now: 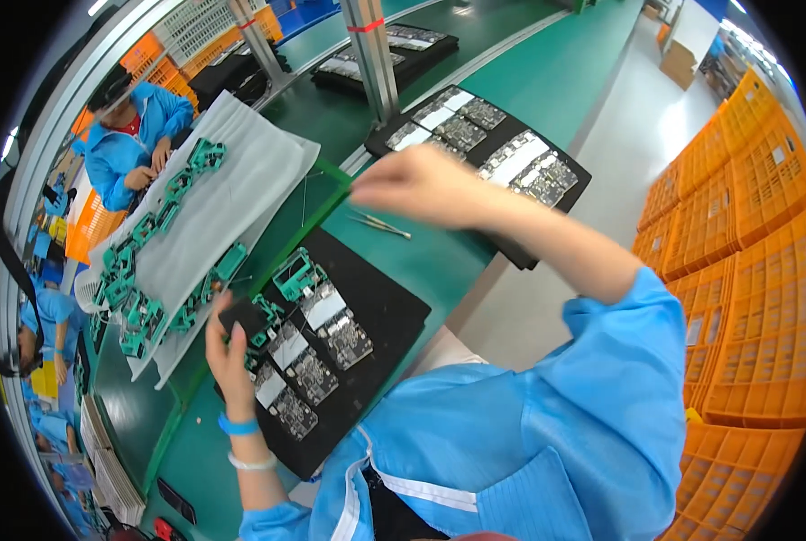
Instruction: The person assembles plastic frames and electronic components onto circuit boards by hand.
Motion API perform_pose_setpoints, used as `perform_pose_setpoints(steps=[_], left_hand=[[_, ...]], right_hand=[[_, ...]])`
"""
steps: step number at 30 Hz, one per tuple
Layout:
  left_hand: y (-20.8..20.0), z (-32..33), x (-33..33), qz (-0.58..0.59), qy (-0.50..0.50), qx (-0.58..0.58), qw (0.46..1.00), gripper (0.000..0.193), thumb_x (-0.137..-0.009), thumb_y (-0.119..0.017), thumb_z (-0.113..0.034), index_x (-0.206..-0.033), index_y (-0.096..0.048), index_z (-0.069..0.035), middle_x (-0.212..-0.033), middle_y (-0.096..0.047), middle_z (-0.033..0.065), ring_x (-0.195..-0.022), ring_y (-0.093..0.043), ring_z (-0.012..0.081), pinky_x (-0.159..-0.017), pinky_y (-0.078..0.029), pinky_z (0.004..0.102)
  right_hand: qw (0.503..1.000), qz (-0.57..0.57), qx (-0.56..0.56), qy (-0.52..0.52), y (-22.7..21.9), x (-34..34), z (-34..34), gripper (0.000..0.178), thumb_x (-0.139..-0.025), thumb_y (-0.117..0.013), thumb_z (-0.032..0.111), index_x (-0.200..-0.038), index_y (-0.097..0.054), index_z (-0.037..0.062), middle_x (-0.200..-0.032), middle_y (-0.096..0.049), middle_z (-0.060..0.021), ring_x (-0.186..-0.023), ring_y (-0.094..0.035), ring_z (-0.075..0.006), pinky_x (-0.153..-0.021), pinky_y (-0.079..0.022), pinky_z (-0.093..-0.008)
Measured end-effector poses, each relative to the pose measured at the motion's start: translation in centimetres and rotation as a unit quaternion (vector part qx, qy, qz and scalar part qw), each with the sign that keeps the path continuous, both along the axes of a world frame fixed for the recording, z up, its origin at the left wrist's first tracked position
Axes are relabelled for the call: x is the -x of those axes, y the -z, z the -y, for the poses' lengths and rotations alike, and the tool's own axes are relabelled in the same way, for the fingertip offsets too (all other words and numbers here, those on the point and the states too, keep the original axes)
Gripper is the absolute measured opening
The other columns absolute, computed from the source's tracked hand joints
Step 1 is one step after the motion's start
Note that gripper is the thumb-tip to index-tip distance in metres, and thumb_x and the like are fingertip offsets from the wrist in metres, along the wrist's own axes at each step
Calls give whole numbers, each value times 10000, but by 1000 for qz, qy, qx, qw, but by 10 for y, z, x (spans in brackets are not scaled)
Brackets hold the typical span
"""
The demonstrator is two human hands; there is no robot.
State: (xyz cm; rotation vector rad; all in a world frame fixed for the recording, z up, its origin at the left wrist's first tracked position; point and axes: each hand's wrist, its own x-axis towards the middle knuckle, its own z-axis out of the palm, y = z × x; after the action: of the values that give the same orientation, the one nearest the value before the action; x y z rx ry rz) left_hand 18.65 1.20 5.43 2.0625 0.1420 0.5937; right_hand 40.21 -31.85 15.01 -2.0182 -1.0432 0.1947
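My left hand [226, 353] is closed on a small dark flat piece [243, 316], held by the left edge of a black foam mat [386, 317]. On that mat lie three circuit boards with silver sections, such as the middle board [312, 375]. Green plastic frames sit at their upper ends, one a larger green frame [298, 276]. My right hand [414, 186] is raised over the bench, near a second black mat. Motion smears its fingers, and I cannot make out anything in them. Metal tweezers [381, 224] lie on the green bench just below it.
White foam sheets [240, 149] at the left carry a row of green plastic frames [155, 225]. More circuit boards [461, 132] rest on the far black mat. A metal post [372, 63] stands behind. Orange crates [755, 316] are stacked at right. A co-worker [132, 135] sits across.
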Motion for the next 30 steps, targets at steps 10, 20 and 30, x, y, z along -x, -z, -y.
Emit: perform_pose_setpoints(steps=[10, 20, 30], left_hand=[[51, 112, 14, -131, 53, 210, 967, 225, -1011, -527, -140, -1158, -569, 25, -1047, -644, 72, -970, -595, 133, -891, -467, 283], [57, 123, 17, -115, -12, 247, 962, 183, -944, -573, -91, -1057, -593, 51, -979, -672, 109, -903, -620, 163, -856, -482, 297], [83, 114, 28, -111, -7, 236, 965, 145, -934, -598, -52, -1048, -573, 34, -1035, -648, 114, -1005, -622, 193, -956, -462, 339]], right_hand=[[728, -389, -417, 381, 71, -329, 80, 562, -889, -649, 151, -1363, -442, -69, -1447, -397, -295, -1282, -478, -462, -1028, -476, -531], [541, -426, -448, 571, 136, -428, -21, 471, -759, -728, 110, -1164, -636, -112, -1248, -644, -218, -1100, -647, -304, -892, -522, -393], [607, -522, -487, 349, 177, -479, -22, 276, -697, -780, 153, -912, -669, 21, -936, -676, -114, -873, -676, -304, -828, -530, -514]])
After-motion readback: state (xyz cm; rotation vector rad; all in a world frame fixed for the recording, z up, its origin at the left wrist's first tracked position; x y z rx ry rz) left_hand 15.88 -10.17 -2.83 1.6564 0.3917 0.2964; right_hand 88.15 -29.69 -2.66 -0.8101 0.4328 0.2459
